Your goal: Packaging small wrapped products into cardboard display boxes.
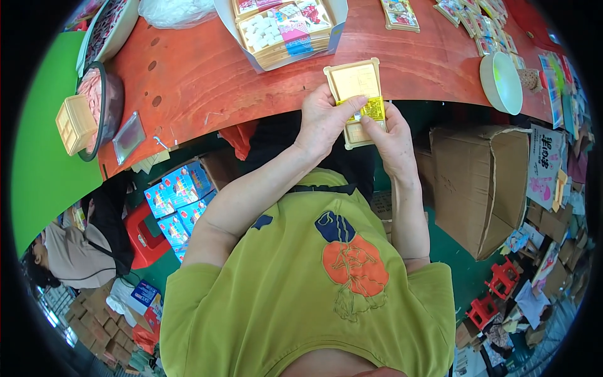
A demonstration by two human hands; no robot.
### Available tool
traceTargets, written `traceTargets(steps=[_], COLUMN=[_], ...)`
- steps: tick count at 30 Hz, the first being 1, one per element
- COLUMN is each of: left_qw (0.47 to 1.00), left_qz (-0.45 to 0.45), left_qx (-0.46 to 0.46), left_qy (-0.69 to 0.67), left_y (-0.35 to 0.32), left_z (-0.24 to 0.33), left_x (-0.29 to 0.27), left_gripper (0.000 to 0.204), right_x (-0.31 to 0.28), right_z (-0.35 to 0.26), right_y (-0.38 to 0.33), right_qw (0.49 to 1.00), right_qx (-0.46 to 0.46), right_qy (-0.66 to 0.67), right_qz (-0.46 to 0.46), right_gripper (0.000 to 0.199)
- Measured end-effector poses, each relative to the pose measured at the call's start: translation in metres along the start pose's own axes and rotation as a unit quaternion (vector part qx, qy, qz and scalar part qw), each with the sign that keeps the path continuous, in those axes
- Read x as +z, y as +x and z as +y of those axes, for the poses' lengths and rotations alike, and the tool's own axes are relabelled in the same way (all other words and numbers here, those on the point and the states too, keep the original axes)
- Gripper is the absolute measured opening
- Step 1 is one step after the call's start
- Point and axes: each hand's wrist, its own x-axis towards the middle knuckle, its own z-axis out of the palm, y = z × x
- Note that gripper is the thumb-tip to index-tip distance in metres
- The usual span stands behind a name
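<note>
A cream plastic tray (353, 74) is held just over the near edge of the red table, with a printed yellow band (375, 108) around its middle. My left hand (319, 122) grips its left side, the thumb laid across the band. From the right, my right hand (397, 139) holds the lower part, its thumb pressing on the band beside the other thumb. A small white spot shows between the thumbs; what it is I cannot make out. The fingers behind the tray are hidden. Beyond, an open carton (341, 28) holds stacked cream trays of white pieces with colourful bands.
On the left, a dark basin (114, 107) contains pink pieces, with cream trays (74, 124) at its rim and a clear flat case (129, 136) beside it. A pale green bowl (502, 85) stands right, near packed trays (487, 28). An open cardboard box (471, 182) sits below.
</note>
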Motion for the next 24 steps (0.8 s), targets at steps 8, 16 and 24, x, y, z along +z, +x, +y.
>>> traceTargets(steps=[8,16,24], left_qw=[0.999,0.993,0.998], left_qz=[-0.013,-0.024,-0.034], left_qx=[-0.04,-0.08,-0.025], left_qy=[0.027,-0.089,0.051], left_y=[0.001,0.004,0.003], left_z=[0.005,0.028,0.017], left_x=[-0.005,0.001,0.011], left_gripper=[0.032,0.029,0.04], right_x=[-0.004,-0.007,-0.007], right_z=[0.001,-0.01,-0.02], right_y=[-0.003,0.0,-0.002], right_qw=[0.998,0.994,0.997], right_qx=[0.023,0.032,-0.067], right_qy=[0.041,0.101,0.008], right_qz=[-0.034,-0.034,0.049], right_gripper=[0.042,0.039,0.034])
